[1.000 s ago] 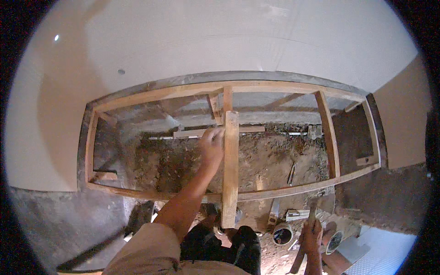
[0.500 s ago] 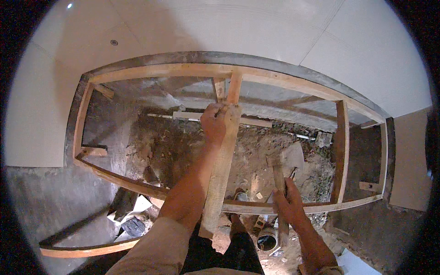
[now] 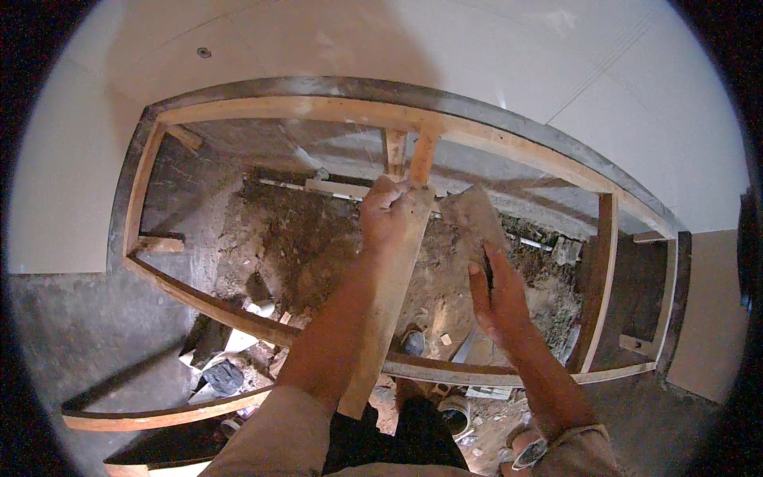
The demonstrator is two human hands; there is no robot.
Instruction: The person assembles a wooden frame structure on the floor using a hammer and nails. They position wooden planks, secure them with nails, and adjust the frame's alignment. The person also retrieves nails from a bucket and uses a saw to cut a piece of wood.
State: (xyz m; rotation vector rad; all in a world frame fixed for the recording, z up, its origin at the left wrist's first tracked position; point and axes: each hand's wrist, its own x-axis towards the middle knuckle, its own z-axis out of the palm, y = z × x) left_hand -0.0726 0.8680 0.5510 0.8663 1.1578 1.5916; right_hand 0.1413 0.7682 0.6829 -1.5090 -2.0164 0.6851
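My left hand (image 3: 383,211) is closed on the far end of a long pale wooden board (image 3: 381,306). Its fist is at the joint where that board meets a short crosspiece (image 3: 424,157) of the timber frame (image 3: 310,109). Whether the fingers also pinch something small there cannot be made out. To the right, my right hand (image 3: 502,306) grips a hand tool (image 3: 477,219) with a broad, greyish-brown end, smeared by motion. That end is just right of the board's far end; the tool's exact kind is unclear.
Below the frame lies rough dirt (image 3: 294,238) with rubble and strips of wood. A right-hand upright (image 3: 602,278) divides the frame. A bucket (image 3: 455,417) stands near my legs; a dark crumpled bag (image 3: 225,378) lies at lower left. A pale wall (image 3: 509,56) rises behind.
My right hand has moved up and away from me, carrying the tool's end close to the board's far end. My left hand keeps its grip; the whole view has shifted slightly.
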